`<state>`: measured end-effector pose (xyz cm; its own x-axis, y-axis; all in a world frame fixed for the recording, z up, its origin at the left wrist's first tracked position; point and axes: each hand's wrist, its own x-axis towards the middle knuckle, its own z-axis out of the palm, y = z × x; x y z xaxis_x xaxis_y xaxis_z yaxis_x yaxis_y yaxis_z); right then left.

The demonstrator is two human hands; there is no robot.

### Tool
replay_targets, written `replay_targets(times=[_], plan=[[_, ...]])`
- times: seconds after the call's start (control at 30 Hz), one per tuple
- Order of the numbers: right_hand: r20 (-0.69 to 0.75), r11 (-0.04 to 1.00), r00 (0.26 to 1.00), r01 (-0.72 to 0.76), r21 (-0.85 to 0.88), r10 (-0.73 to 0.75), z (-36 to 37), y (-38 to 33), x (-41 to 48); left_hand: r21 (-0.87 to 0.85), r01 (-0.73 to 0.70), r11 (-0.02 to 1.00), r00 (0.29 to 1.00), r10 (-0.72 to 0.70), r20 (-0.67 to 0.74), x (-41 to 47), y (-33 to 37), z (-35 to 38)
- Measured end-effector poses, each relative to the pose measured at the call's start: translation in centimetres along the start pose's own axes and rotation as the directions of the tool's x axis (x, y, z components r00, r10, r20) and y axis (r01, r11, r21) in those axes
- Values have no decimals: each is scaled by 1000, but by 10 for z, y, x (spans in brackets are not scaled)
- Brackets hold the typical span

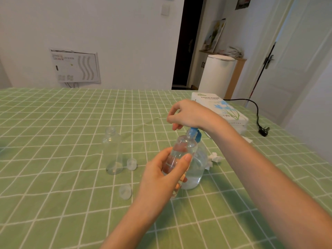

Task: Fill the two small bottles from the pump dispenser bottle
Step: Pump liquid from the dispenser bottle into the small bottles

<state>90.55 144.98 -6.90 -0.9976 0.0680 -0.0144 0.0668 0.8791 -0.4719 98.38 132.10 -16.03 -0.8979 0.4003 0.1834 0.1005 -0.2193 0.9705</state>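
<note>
We find one small bottle [183, 150] lifted off the bench [53, 186], uncapped, with its mouth up against the blue pump head [195, 134] of the pump dispenser bottle [197, 168]. The left hand [161, 177] grips this small bottle round its body, thumb in front. The right hand [186, 114] sits on top of the pump head with its fingers curled forward; we cannot tell whether it grips the head or only presses on it.

The liquid level in the held bottle is not readable through the clear wall. The dispenser bottle shows liquid in its lower part only.

The second small bottle [112, 151] stands upright and open, well to the left, and looks empty. Two loose caps [131, 164] [125, 192] lie near it.

In our judgement the first fill is under way. The second fill and both cappings are not yet done.

A crumpled tissue [213, 159] lies just beside the dispenser bottle, and a tissue box [221, 108] lies beyond it.
</note>
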Motion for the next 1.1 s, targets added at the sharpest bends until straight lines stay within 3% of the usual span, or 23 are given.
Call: replay_targets(times=[0.13,0.5,1.1], plan=[[-48,999,999,19,-30,-20,-7,-4,1,-4,-16,1000,1000,16,6,2,2,2],[21,1000,1000,-3,8,3,0,0,-1,7,-9,1000,1000,9,-7,1,0,1],[-25,999,1000,4,45,-3,-7,-4,0,13,-62,998,998,62,-30,2,-1,4]])
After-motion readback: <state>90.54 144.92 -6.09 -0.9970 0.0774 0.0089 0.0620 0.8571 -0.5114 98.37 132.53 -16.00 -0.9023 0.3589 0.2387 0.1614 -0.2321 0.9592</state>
